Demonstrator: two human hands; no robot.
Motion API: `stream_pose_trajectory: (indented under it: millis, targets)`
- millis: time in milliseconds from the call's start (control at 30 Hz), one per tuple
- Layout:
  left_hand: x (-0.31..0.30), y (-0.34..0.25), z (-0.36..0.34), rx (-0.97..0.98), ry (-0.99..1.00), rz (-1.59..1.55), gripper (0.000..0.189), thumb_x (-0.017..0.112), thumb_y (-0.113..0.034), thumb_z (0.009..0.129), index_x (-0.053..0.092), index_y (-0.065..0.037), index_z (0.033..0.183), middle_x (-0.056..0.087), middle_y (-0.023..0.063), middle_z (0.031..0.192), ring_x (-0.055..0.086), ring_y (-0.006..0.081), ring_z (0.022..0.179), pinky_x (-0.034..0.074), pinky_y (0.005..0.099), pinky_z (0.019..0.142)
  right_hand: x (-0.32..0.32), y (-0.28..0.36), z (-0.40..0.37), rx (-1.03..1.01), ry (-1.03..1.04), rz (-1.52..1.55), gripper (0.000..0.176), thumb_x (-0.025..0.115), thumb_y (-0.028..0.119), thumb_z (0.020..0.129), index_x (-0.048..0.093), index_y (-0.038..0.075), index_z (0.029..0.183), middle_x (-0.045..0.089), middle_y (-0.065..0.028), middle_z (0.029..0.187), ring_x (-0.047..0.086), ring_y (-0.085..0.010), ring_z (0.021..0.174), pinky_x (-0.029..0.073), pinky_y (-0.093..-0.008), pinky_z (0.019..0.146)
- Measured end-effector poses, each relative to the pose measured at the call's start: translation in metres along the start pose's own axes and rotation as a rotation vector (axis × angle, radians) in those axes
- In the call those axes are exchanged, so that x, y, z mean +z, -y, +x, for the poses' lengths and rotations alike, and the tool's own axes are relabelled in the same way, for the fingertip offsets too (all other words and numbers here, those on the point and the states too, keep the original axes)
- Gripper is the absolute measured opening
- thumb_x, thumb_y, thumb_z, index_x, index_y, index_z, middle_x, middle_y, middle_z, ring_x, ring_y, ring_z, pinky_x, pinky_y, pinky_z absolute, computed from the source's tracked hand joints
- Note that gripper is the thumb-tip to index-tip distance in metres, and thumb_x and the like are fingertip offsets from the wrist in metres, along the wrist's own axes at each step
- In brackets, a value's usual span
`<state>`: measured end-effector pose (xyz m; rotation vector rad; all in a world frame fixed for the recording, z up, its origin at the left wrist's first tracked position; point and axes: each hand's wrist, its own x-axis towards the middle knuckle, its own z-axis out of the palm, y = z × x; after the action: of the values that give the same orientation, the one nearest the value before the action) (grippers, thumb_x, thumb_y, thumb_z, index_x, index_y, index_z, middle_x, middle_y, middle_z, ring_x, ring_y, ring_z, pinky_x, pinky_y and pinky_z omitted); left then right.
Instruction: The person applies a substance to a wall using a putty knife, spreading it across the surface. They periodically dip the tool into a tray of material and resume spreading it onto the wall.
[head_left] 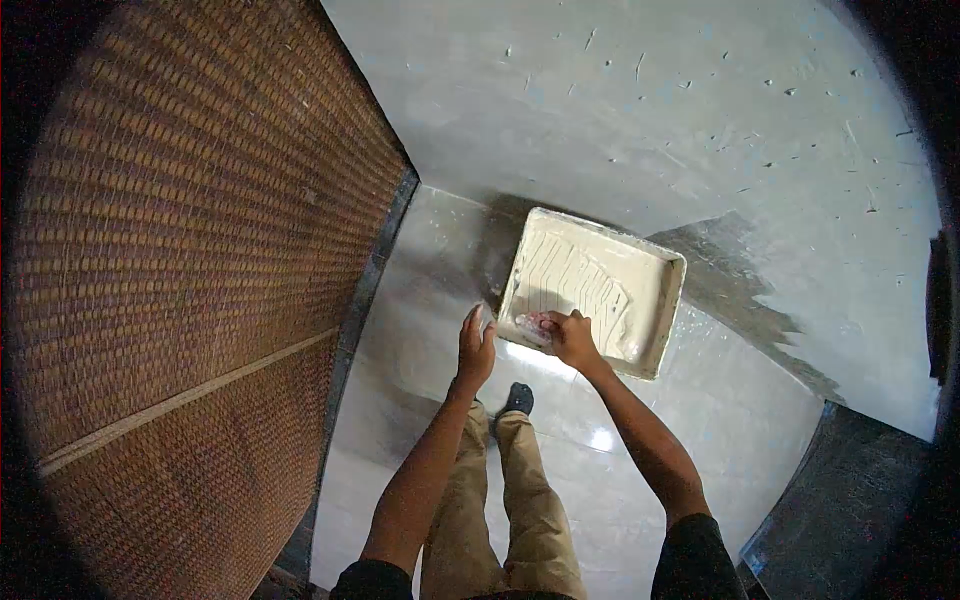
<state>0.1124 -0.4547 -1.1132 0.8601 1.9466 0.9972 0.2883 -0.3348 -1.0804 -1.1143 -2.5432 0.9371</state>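
A shallow paint tray (668,300) with ridged marks in its cream-coloured paint (570,270) lies on the floor ahead of my feet. Over its near left corner, my right hand (572,338) is closed on a small, pinkish and whitish object (533,323), whose kind I cannot make out. My left hand (476,350) is just left of the tray's near corner, its fingers stretched out and apart, holding nothing. Pale smears show on its fingertips.
A woven mat-like panel (220,230) stands along the left. Ahead rises a pale wall (640,120) with specks and a darker unpainted-looking patch (735,265). My feet (518,398) are on a shiny tiled floor (400,330). A dark panel (840,500) is at the lower right.
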Motion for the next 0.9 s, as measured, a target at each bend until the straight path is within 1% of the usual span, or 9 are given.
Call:
stream_pose_trajectory:
  millis: [67, 167, 267, 333, 467, 533, 633, 733, 900]
  targets:
    - [-0.002, 0.002, -0.002, 0.011, -0.004, 0.011, 0.054, 0.043, -0.029, 0.098, 0.036, 0.002, 0.142, 0.038, 0.0242, 0.144, 0.036, 0.0386, 0.133, 0.028, 0.0445, 0.112, 0.001, -0.002, 0.006, 0.051, 0.034, -0.028, 0.024, 0.061, 0.008, 0.087, 0.071, 0.012, 0.107, 0.070, -0.0132, 0.091, 0.063, -0.0366, 0.072, 0.052, -0.0422, 0.070]
    - [-0.006, 0.007, -0.003, 0.042, -0.016, 0.023, 0.053, 0.043, -0.028, 0.098, 0.037, 0.002, 0.141, 0.040, 0.0244, 0.142, 0.037, 0.0388, 0.133, 0.028, 0.0444, 0.112, 0.005, -0.007, 0.016, 0.033, 0.067, 0.121, 0.021, 0.058, 0.008, 0.090, 0.071, 0.011, 0.106, 0.070, -0.0147, 0.092, 0.066, -0.0334, 0.077, 0.053, -0.0397, 0.073]
    - [-0.011, 0.006, -0.004, 0.038, -0.027, 0.030, 0.051, 0.044, -0.026, 0.098, 0.038, 0.002, 0.140, 0.041, 0.0245, 0.141, 0.038, 0.0389, 0.132, 0.029, 0.0445, 0.111, 0.018, -0.017, 0.028, 0.127, 0.130, 0.223, 0.019, 0.057, 0.008, 0.092, 0.071, 0.008, 0.104, 0.070, -0.0167, 0.091, 0.068, -0.0307, 0.079, 0.052, -0.0373, 0.074]
    - [-0.017, 0.002, -0.005, 0.013, -0.032, 0.036, 0.050, 0.044, -0.025, 0.098, 0.039, 0.002, 0.139, 0.041, 0.0246, 0.140, 0.038, 0.0389, 0.132, 0.029, 0.0446, 0.111, 0.029, -0.030, 0.033, 0.215, 0.185, 0.277, 0.021, 0.060, 0.018, 0.088, 0.072, 0.018, 0.105, 0.070, -0.0140, 0.091, 0.066, -0.0370, 0.087, 0.052, -0.0449, 0.079]
    - [-0.027, 0.001, -0.005, 0.087, -0.048, 0.055, 0.048, 0.045, -0.023, 0.098, 0.038, 0.002, 0.140, 0.041, 0.0241, 0.141, 0.038, 0.0385, 0.131, 0.029, 0.0442, 0.111, 0.023, -0.027, 0.043, 0.187, 0.184, 0.229, 0.018, 0.061, 0.019, 0.088, 0.071, 0.014, 0.102, 0.069, -0.0167, 0.088, 0.067, -0.0369, 0.084, 0.052, -0.0448, 0.076]
    - [-0.029, 0.004, -0.004, 0.105, -0.061, 0.051, 0.048, 0.045, -0.023, 0.099, 0.038, 0.002, 0.140, 0.041, 0.0239, 0.140, 0.038, 0.0383, 0.131, 0.029, 0.0438, 0.111, 0.021, -0.024, 0.046, 0.143, 0.200, 0.159, 0.019, 0.058, 0.009, 0.092, 0.070, 0.004, 0.104, 0.070, -0.0177, 0.092, 0.069, -0.0266, 0.080, 0.053, -0.0361, 0.074]
    - [-0.033, -0.003, -0.006, 0.084, -0.064, 0.040, 0.048, 0.046, -0.024, 0.099, 0.038, 0.002, 0.139, 0.042, 0.0237, 0.140, 0.039, 0.0379, 0.131, 0.030, 0.0436, 0.111, 0.030, -0.032, 0.047, 0.231, 0.215, 0.241, 0.019, 0.057, 0.011, 0.092, 0.070, 0.003, 0.104, 0.071, -0.0161, 0.095, 0.070, -0.0243, 0.082, 0.054, -0.0349, 0.077]
    - [-0.035, -0.007, -0.008, 0.063, -0.067, 0.038, 0.048, 0.047, -0.024, 0.099, 0.039, 0.002, 0.138, 0.043, 0.0237, 0.139, 0.040, 0.0381, 0.130, 0.030, 0.0433, 0.110, 0.025, -0.029, 0.050, 0.267, 0.250, 0.185, 0.021, 0.056, 0.012, 0.092, 0.070, 0.002, 0.104, 0.071, -0.0154, 0.097, 0.070, -0.0231, 0.084, 0.054, -0.0340, 0.080]
    - [-0.036, -0.008, -0.007, 0.154, -0.093, 0.061, 0.045, 0.046, -0.023, 0.099, 0.042, 0.001, 0.137, 0.046, 0.0230, 0.137, 0.042, 0.0385, 0.128, 0.032, 0.0430, 0.109, 0.017, -0.035, 0.050, 0.392, 0.314, 0.143, 0.027, 0.059, 0.021, 0.091, 0.069, 0.005, 0.110, 0.071, -0.0177, 0.097, 0.070, -0.0236, 0.083, 0.054, -0.0335, 0.078]
